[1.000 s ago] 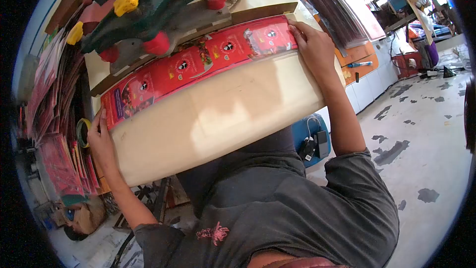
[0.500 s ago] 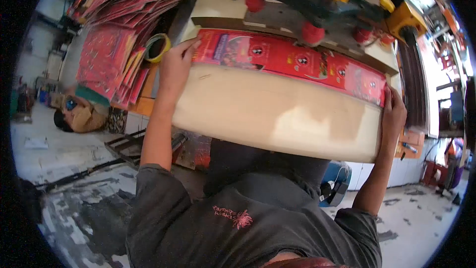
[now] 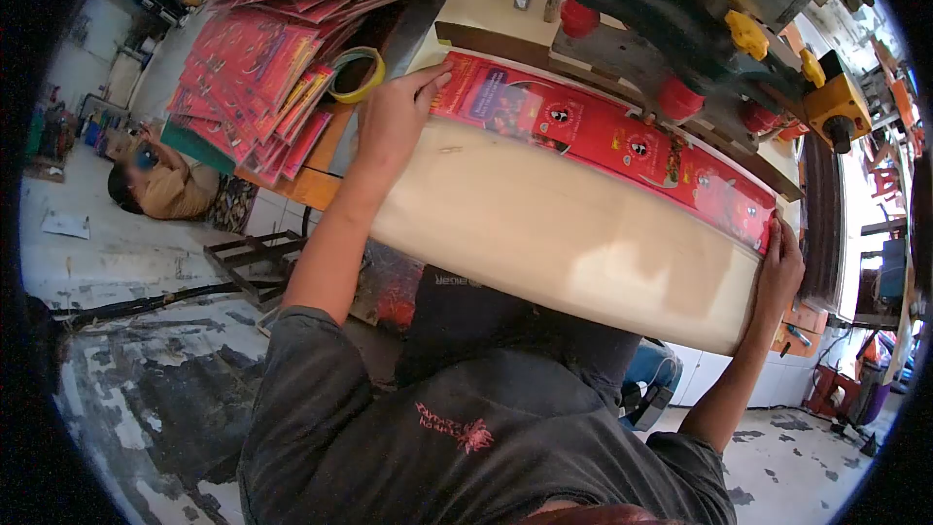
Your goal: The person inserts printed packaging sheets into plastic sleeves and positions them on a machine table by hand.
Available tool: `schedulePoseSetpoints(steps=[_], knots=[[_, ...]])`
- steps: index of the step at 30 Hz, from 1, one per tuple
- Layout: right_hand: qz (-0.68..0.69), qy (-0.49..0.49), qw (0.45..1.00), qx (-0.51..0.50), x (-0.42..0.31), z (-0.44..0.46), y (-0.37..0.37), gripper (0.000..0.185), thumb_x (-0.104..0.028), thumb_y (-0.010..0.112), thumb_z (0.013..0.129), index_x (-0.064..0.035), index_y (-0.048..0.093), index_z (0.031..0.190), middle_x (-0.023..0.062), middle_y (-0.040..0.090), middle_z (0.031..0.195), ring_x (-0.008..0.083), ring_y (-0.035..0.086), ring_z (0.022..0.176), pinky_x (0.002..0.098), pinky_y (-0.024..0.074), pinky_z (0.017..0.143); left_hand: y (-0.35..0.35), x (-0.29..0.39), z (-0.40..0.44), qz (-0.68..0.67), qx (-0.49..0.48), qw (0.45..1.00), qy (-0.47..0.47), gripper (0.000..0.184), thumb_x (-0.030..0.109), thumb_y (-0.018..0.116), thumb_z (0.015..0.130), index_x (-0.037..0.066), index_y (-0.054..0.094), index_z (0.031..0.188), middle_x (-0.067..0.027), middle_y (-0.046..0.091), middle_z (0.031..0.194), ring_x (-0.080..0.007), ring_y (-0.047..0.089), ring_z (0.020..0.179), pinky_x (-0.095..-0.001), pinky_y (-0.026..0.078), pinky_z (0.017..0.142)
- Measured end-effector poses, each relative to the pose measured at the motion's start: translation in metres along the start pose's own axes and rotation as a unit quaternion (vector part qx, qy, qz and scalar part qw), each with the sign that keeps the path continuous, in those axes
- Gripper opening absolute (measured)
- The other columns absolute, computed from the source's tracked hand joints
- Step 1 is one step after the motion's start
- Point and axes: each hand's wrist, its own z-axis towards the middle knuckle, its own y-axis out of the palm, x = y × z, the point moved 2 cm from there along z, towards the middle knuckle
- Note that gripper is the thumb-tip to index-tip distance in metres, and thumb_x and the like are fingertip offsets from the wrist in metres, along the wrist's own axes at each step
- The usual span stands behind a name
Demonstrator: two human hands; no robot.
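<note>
A long red printed sheet (image 3: 607, 141), glossy and marked with pictures and lettering, lies along the back of a cream board (image 3: 554, 209) with a rounded front edge. My left hand (image 3: 394, 122) is closed on the sheet's left end, thumb and fingers pressed together at its corner. At the opposite end, my right hand (image 3: 780, 267) has its fingers closed at the sheet's right edge. The sheet's far long edge runs along a low cream-topped bar (image 3: 496, 15), beneath a dark green machine frame (image 3: 671, 19).
Red knobs (image 3: 678, 97) and yellow knobs (image 3: 746, 34) sit on the machine. To the left stands a fanned stack of red printed sheets (image 3: 243, 78), with a yellow tape roll (image 3: 357, 75) beside it. Another person (image 3: 175, 180) is low on the floor at far left.
The view has shifted, so the machine, board and sheet appear farther right and more slanted. Both my hands stay at the sheet's two ends.
</note>
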Motion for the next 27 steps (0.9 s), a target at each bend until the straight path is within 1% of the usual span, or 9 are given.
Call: schedulePoseSetpoints(steps=[1, 8, 10, 13, 19, 22, 25, 26, 27], knots=[[0.004, 0.001, 1.000, -0.001, 0.001, 0.000, 0.000, 0.037, -0.033, 0.058, 0.105, -0.0060, 0.070, 0.127, 0.0174, 0.073, 0.117, 0.0254, 0.072, 0.108, 0.0368, 0.0523, 0.092, -0.001, 0.002, 0.000, 0.012, -0.022, 0.999, -0.023, 0.032, 0.031, 0.061, 0.101, 0.010, 0.073, 0.122, -0.0208, 0.072, 0.111, -0.0360, 0.072, 0.101, -0.0408, 0.054, 0.088], [-0.001, -0.011, 1.000, -0.008, 0.008, 0.003, 0.001, 0.035, -0.030, 0.059, 0.105, -0.0064, 0.069, 0.129, 0.0177, 0.074, 0.115, 0.0236, 0.072, 0.105, 0.0358, 0.0528, 0.090, -0.002, 0.003, 0.001, -0.020, -0.023, 0.999, -0.022, 0.033, 0.030, 0.061, 0.101, 0.010, 0.073, 0.123, -0.0211, 0.072, 0.111, -0.0381, 0.071, 0.102, -0.0410, 0.054, 0.089], [0.001, -0.016, 1.000, -0.005, 0.002, 0.000, -0.001, 0.035, -0.029, 0.059, 0.105, -0.0062, 0.069, 0.129, 0.0180, 0.074, 0.115, 0.0231, 0.072, 0.105, 0.0356, 0.0526, 0.090, -0.004, 0.005, 0.001, 0.007, -0.035, 0.998, -0.049, 0.033, 0.030, 0.061, 0.101, 0.008, 0.073, 0.123, -0.0210, 0.073, 0.111, -0.0377, 0.071, 0.102, -0.0408, 0.054, 0.089], [0.005, -0.020, 1.000, -0.009, 0.004, 0.000, -0.001, 0.035, -0.029, 0.058, 0.105, -0.0055, 0.069, 0.129, 0.0184, 0.074, 0.115, 0.0225, 0.072, 0.105, 0.0352, 0.0521, 0.091, 0.000, 0.001, 0.001, -0.002, -0.015, 1.000, -0.011, 0.033, 0.029, 0.061, 0.101, 0.007, 0.073, 0.121, -0.0211, 0.073, 0.111, -0.0369, 0.071, 0.102, -0.0404, 0.054, 0.090], [0.004, -0.030, 0.999, -0.013, 0.004, 0.001, -0.003, 0.035, -0.028, 0.057, 0.106, -0.0033, 0.068, 0.129, 0.0186, 0.073, 0.117, 0.0234, 0.071, 0.107, 0.0359, 0.0514, 0.093, 0.000, 0.001, 0.000, -0.020, -0.020, 0.999, -0.017, 0.034, 0.031, 0.061, 0.101, 0.006, 0.073, 0.122, -0.0210, 0.072, 0.113, -0.0359, 0.071, 0.104, -0.0396, 0.053, 0.091], [0.031, -0.045, 0.998, -0.008, 0.003, 0.000, 0.003, 0.035, -0.027, 0.056, 0.106, -0.0027, 0.067, 0.128, 0.0192, 0.073, 0.117, 0.0246, 0.071, 0.106, 0.0359, 0.0515, 0.093, 0.003, -0.004, 0.001, 0.027, -0.020, 0.999, -0.039, 0.032, 0.031, 0.062, 0.100, 0.008, 0.073, 0.121, -0.0202, 0.073, 0.106, -0.0355, 0.072, 0.100, -0.0411, 0.054, 0.084], [0.026, -0.028, 0.999, 0.022, 0.003, -0.005, -0.004, 0.033, -0.024, 0.056, 0.105, -0.0014, 0.069, 0.126, 0.0179, 0.075, 0.113, 0.0213, 0.071, 0.102, 0.0343, 0.0525, 0.091, 0.008, -0.012, 0.002, -0.066, -0.032, 0.997, -0.020, 0.043, 0.038, 0.060, 0.102, 0.002, 0.071, 0.122, -0.0244, 0.072, 0.111, -0.0314, 0.072, 0.104, -0.0382, 0.052, 0.089], [0.021, -0.010, 0.999, 0.027, 0.001, -0.006, -0.003, 0.032, -0.024, 0.057, 0.104, -0.0027, 0.070, 0.124, 0.0179, 0.075, 0.111, 0.0223, 0.073, 0.101, 0.0343, 0.0530, 0.089, 0.012, -0.027, 0.004, -0.045, -0.017, 0.998, 0.032, 0.042, 0.036, 0.059, 0.103, 0.000, 0.071, 0.122, -0.0231, 0.073, 0.112, -0.0323, 0.072, 0.105, -0.0374, 0.052, 0.090], [0.018, 0.006, 0.999, 0.033, 0.000, -0.006, -0.002, 0.031, -0.024, 0.058, 0.103, -0.0041, 0.072, 0.122, 0.0179, 0.076, 0.108, 0.0233, 0.074, 0.099, 0.0342, 0.0536, 0.088, 0.000, 0.000, 0.000, -0.005, -0.041, 0.999, -0.024, 0.039, 0.032, 0.058, 0.104, 0.000, 0.070, 0.123, -0.0225, 0.073, 0.114, -0.0324, 0.071, 0.107, -0.0363, 0.051, 0.092]])
